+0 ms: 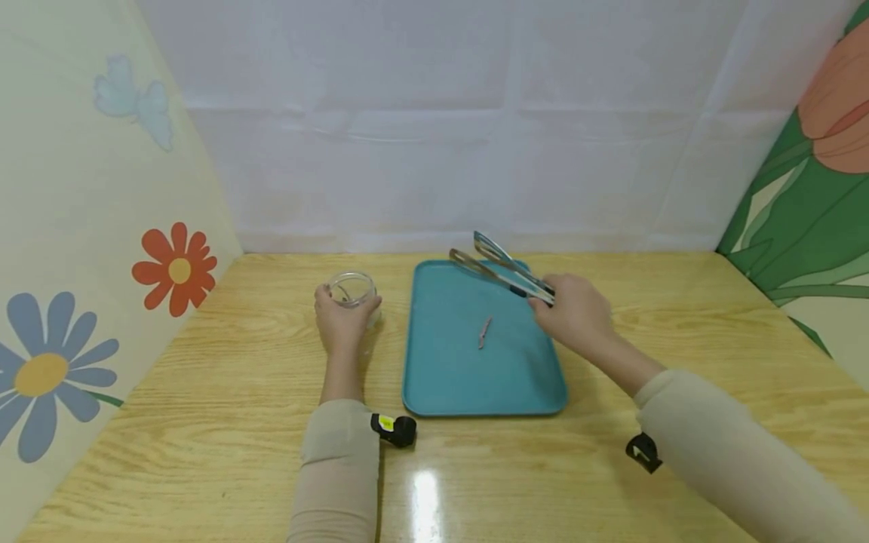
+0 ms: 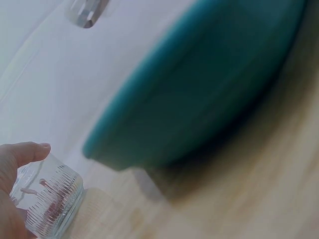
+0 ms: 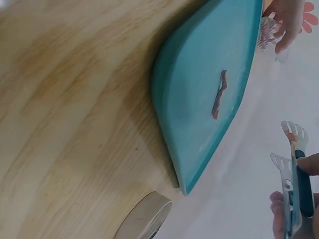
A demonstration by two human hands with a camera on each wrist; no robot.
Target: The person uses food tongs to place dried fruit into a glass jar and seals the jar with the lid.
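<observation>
My left hand [image 1: 346,320] grips a clear glass cup [image 1: 353,289] standing on the table left of the tray. Through the ribbed glass [image 2: 55,199] in the left wrist view, several reddish strips show inside. On the blue-green tray [image 1: 441,377] lies one thin reddish-brown strip [image 1: 485,332], seen also as a twisted strip [image 3: 220,94] in the right wrist view. My right hand [image 1: 577,309] holds metal tongs [image 1: 498,268] above the tray's right side. The tongs' slotted tips are spread apart, with nothing seen between them, and point toward the back left.
The wooden table [image 1: 224,422] runs back to a white cloth backdrop [image 1: 434,128]. Painted panels stand at the left [image 1: 88,249] and right. A round, pale-rimmed thing [image 3: 144,216] shows low in the right wrist view; its kind is unclear. Small black cameras sit at both wrists.
</observation>
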